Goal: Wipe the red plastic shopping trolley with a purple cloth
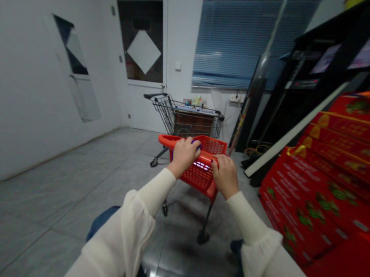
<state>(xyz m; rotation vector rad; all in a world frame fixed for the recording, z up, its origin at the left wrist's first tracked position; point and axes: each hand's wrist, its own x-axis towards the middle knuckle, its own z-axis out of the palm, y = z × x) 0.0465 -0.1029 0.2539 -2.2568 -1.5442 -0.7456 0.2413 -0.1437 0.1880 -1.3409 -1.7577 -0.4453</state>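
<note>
A small red plastic shopping cart [198, 177] stands on the floor right in front of me, its basket walls full of slots. My left hand [185, 153] is closed over the middle of its handle bar. Something purple-blue shows at the fingers of that hand, too small to make out. Fingers curled, my right hand [225, 173] grips the right end of the same bar. The palms and the undersides of the fingers are hidden.
Behind the red cart stands a larger metal wire cart [168, 112] with a brown box [194, 123] in it. Stacked red cartons [320, 198] rise close on my right, with a white board [295, 129] leaning beside them. A white door [146, 106] and a blue blind [230, 40] are at the back.
</note>
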